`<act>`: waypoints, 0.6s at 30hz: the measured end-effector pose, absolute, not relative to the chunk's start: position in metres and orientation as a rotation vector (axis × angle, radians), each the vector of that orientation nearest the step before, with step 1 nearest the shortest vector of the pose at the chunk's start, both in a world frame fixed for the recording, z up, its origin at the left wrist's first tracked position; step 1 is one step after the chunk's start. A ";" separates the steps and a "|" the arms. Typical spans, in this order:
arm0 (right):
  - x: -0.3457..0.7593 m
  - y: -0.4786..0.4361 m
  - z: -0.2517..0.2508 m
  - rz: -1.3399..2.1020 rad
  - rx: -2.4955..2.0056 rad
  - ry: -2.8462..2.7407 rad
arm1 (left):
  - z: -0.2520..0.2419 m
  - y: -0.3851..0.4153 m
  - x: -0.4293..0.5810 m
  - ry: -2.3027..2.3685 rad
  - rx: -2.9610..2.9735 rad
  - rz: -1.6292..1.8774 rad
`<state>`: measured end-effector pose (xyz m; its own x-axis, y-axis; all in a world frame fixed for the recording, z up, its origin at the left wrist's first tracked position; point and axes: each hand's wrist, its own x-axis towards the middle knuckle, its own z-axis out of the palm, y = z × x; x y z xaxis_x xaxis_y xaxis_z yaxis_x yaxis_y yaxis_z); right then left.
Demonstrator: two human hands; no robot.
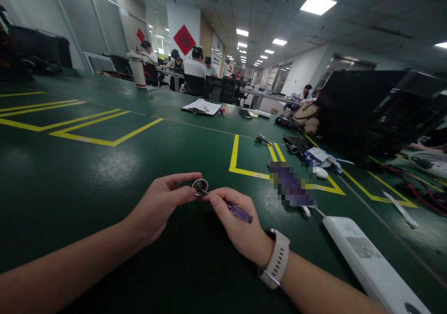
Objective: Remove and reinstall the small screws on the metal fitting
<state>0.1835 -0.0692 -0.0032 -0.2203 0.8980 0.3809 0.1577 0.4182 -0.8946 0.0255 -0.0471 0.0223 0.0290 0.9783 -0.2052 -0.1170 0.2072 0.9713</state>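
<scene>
Between the thumb and fingers of my left hand [157, 207] is a small round metal part [200, 183] with a raised rim and a hollow face turned toward me. My right hand [240, 232], with a pale watch on its wrist, grips a screwdriver [240, 213] with a see-through purple handle. Its thin shaft points left and the tip reaches into the round part's hollow; the exact contact is too small to make out. Both hands are close together above the green tabletop [115, 188].
A white power strip [370, 258] lies at the right, beside a blurred-out phone-like item [291, 183]. Farther off are a small metal piece [261, 139], a clipboard with paper [201, 106], a tumbler [138, 71] and a black computer case [377, 113]. Several people sit in the background.
</scene>
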 end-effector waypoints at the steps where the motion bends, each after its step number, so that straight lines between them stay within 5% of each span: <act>1: 0.184 -0.069 -0.003 0.902 -0.930 -1.669 | 0.023 -0.047 0.026 1.203 0.974 1.101; 18: 0.180 -0.077 -0.003 0.506 -0.846 -1.942 | 0.021 -0.047 0.026 1.315 1.103 1.146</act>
